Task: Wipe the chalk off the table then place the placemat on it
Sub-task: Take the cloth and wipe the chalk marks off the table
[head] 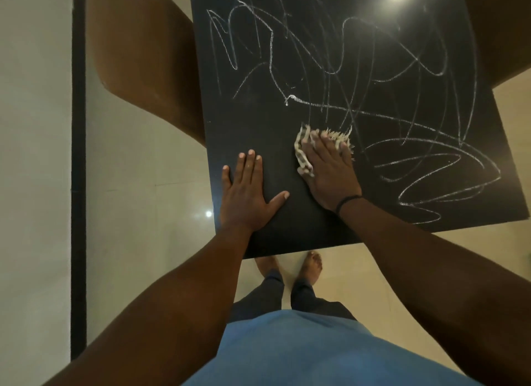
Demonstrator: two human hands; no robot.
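Head view: left hand (249, 191), fingers spread, braces the counter (258, 104) while right hand (330, 174) presses cloth (303, 153) flat onto chalk (431, 167).

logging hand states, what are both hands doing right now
Left hand: open, flat on the table.
Right hand: open, pressing the cloth onto the table.
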